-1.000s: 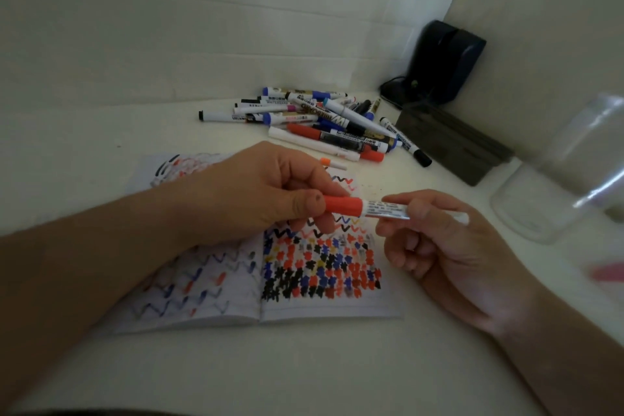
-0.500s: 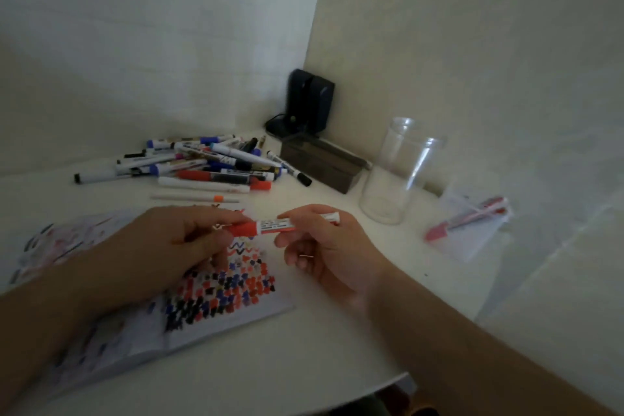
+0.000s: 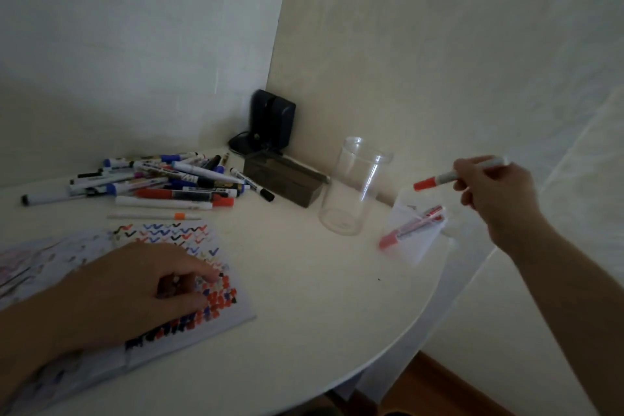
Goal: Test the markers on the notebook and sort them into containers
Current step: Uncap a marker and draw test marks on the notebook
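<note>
My right hand [image 3: 491, 191] grips a capped red marker [image 3: 439, 179] in the air, its red cap pointing left, just above a small clear container [image 3: 417, 246] that holds other red markers [image 3: 410, 226]. A tall clear jar [image 3: 354, 186] stands to the left of that container, with nothing visible inside. My left hand [image 3: 141, 287] rests on the open notebook [image 3: 202, 240], fingers loosely curled over the coloured test marks, holding nothing. A pile of several markers [image 3: 162, 182] lies at the back left of the table.
A dark box [image 3: 283, 182] and a black device [image 3: 273, 125] sit in the wall corner behind the jar. A thin white pen with an orange band [image 3: 152, 216] lies above the notebook. The rounded table edge [image 3: 422, 314] runs close below the small container.
The cap is on and my left hand has let go and dropped onto the notebook. My right hand has carried the red marker to the right, over the small container. The view has turned right.
</note>
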`<state>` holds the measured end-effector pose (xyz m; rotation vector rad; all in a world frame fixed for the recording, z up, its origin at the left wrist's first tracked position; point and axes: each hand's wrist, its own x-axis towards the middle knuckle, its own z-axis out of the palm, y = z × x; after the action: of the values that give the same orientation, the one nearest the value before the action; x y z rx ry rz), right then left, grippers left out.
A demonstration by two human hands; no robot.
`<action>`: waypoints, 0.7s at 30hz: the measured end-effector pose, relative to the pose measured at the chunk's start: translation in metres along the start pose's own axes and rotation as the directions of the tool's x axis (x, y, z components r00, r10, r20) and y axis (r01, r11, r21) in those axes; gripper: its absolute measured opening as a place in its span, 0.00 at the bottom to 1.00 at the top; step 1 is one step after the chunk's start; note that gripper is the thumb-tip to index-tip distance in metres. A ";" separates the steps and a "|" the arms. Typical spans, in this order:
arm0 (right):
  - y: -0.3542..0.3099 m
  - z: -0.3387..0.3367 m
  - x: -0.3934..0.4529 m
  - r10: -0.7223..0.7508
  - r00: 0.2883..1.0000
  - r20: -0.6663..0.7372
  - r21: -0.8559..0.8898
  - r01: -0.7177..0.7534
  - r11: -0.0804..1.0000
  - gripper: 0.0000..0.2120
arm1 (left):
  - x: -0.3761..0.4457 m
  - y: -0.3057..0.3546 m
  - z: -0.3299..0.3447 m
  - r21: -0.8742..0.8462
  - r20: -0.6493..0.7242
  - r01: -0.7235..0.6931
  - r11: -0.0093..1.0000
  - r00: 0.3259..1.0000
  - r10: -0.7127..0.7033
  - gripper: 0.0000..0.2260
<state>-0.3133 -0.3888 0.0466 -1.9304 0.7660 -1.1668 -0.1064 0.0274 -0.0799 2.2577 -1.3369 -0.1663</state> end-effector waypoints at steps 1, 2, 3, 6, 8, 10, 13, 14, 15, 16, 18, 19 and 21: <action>0.007 0.000 0.001 0.014 0.999 0.041 -0.111 -0.009 0.994 0.08 | 0.000 -0.001 0.000 -0.008 -0.006 -0.006 1.000 1.000 0.006 0.25; 0.013 0.002 0.001 0.031 0.995 0.095 -0.185 -0.013 0.983 0.06 | 0.001 -0.002 0.001 -0.012 -0.008 -0.007 1.000 1.000 0.007 0.24; 0.015 0.005 -0.001 0.046 0.990 0.135 -0.215 -0.016 0.976 0.05 | 0.001 -0.002 0.000 -0.015 -0.011 -0.011 1.000 1.000 0.011 0.25; 0.009 0.016 -0.004 -0.013 0.998 0.057 -0.232 0.026 0.972 0.05 | 0.001 -0.004 -0.001 0.003 -0.032 -0.008 1.000 0.999 0.008 0.29; -0.006 0.026 -0.015 -0.123 0.992 -0.040 -0.253 0.109 0.961 0.04 | 0.003 -0.006 -0.005 0.019 -0.066 0.001 1.000 0.998 0.000 0.22; -0.022 0.048 -0.036 -0.199 0.980 -0.013 -0.210 0.192 0.959 0.03 | 0.006 -0.016 -0.009 0.069 -0.110 0.046 0.997 0.993 -0.038 0.13; -0.034 0.105 -0.074 -0.283 0.932 0.225 -0.098 0.310 0.946 0.07 | 0.012 -0.031 -0.018 0.155 -0.138 0.127 0.980 0.985 -0.106 0.07; -0.035 0.128 -0.084 -0.297 0.892 0.339 -0.076 0.341 0.937 0.07 | 0.013 -0.035 -0.020 0.149 -0.141 0.157 0.976 0.981 -0.136 0.06; -0.037 0.154 -0.094 -0.305 0.836 0.457 -0.075 0.378 0.923 0.06 | 0.013 -0.036 -0.021 0.134 -0.145 0.176 0.975 0.977 -0.156 0.06; -0.038 0.180 -0.102 -0.307 0.766 0.564 -0.094 0.429 0.898 0.06 | 0.014 -0.037 -0.022 0.125 -0.143 0.188 0.974 0.975 -0.170 0.05; -0.039 0.229 -0.115 -0.279 0.655 0.703 -0.124 0.499 0.857 0.09 | 0.015 -0.038 -0.021 0.131 -0.129 0.198 0.971 0.975 -0.181 0.06; -0.038 0.251 -0.118 -0.269 0.624 0.734 -0.134 0.520 0.843 0.11 | 0.016 -0.038 -0.020 0.135 -0.125 0.204 0.970 0.974 -0.187 0.07; -0.039 0.286 -0.122 -0.279 0.577 0.767 -0.150 0.584 0.798 0.12 | 0.016 -0.038 -0.019 0.133 -0.121 0.210 0.969 0.974 -0.194 0.08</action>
<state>-0.0995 -0.1889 -0.0665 -2.7639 0.0505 -0.3870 -0.0618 0.0350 -0.0797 2.4864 -1.0937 -0.0172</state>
